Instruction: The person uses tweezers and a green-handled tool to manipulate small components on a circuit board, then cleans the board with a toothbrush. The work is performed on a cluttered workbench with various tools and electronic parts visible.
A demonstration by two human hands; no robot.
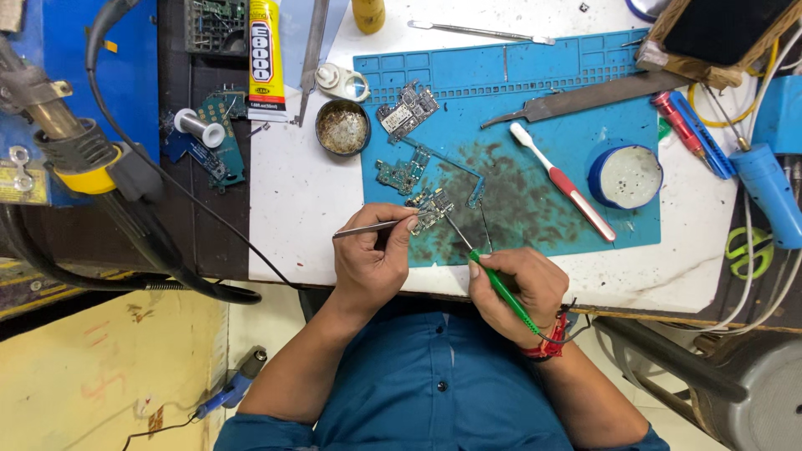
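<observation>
Small circuit board (pixel 430 203), lying near the front edge of a blue work mat (pixel 535 92) on a white table (pixel 301 200). Left hand (pixel 373 255) closed around metal tweezers (pixel 376 225), tips touching the board. Right hand (pixel 518 288) closed around a green-handled soldering iron (pixel 499 286), its tip at the board's right side. Two further circuit boards (pixel 407 111) lie on the mat behind. Round metal tin (pixel 342 127), left of the mat, holds brownish residue. Round blue tub (pixel 626 176), on the mat's right part, holds a pale grey-white paste. Red-and-white toothbrush (pixel 561 182) lies diagonally beside the tub. Metal file (pixel 585 98) lies across the mat's far side. Yellow glue tube (pixel 266 58) lies at the table's left rear.
</observation>
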